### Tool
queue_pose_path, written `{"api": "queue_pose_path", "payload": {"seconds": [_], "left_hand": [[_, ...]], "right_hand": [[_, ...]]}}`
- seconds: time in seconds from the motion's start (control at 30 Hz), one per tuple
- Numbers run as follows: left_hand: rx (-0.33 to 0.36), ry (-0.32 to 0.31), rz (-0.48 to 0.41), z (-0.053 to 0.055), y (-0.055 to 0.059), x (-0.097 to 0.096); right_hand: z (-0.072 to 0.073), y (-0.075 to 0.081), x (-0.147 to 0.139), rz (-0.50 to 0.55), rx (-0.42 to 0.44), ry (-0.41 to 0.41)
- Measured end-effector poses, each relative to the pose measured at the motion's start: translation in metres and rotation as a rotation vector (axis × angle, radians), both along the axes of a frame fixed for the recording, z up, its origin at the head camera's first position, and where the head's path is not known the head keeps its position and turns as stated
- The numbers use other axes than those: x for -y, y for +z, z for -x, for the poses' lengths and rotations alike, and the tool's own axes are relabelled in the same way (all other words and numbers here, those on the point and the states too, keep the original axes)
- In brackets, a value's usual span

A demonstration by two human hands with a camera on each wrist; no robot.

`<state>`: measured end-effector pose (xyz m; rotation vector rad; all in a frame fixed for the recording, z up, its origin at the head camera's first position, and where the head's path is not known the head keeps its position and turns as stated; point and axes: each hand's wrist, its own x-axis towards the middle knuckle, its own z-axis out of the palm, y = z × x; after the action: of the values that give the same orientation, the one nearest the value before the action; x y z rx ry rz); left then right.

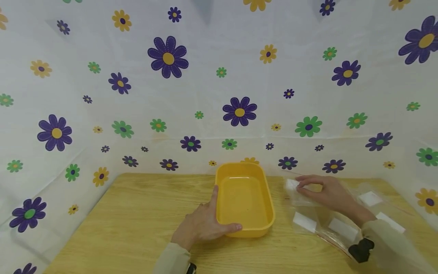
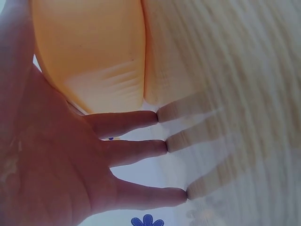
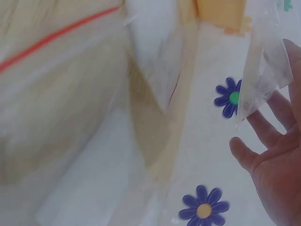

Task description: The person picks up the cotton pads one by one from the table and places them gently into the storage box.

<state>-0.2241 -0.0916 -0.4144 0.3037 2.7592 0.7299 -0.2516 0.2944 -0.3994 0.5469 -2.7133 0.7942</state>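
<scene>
A yellow plastic bin [image 1: 244,233] stands on the wooden table with nothing inside. My left hand [image 1: 200,226] lies against its left side near the front corner, the thumb over the front rim. In the left wrist view, three fingers of the left hand [image 2: 56,160] stretch straight, fingertips at the tabletop beside the bin [image 2: 89,52]. To the right of the bin, my right hand [image 1: 330,194] pinches a clear plastic bag [image 1: 292,185] with a white patch between thumb and fingers. That bag [image 3: 265,70] hangs from the right hand [image 3: 280,162] in the right wrist view.
Several clear zip bags with white patches lie on the table's right side, among them a near bag [image 1: 304,222] and a far-right bag [image 1: 370,198]. One shows a red zip strip [image 3: 61,38] up close. Behind the wooden table [image 1: 143,213] hangs a flowered white cloth [image 1: 205,87].
</scene>
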Motion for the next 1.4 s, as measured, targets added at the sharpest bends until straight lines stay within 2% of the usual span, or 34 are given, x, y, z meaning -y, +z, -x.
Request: {"api": "queue_pose_path", "payload": {"seconds": [0.17,0.4,0.67,0.9,1.4], "left_hand": [[-0.002,-0.010,-0.001,0.000,0.001,0.000],[0.004,-0.026,0.001,0.002,0.002,0.001],[0.005,-0.015,0.008,0.002,0.000,0.002],[0.007,-0.017,0.012,0.002,-0.002,0.002],[0.002,-0.027,0.021,0.003,-0.002,0.001]], "right_hand": [[-0.003,0.005,0.020,0.019,-0.074,0.027],[-0.004,0.007,0.045,0.071,-0.094,0.095],[-0.001,0.010,0.070,0.111,-0.028,0.138],[0.003,0.008,0.087,0.113,-0.061,0.158],[0.003,0.007,0.114,0.123,-0.024,0.165]]}}
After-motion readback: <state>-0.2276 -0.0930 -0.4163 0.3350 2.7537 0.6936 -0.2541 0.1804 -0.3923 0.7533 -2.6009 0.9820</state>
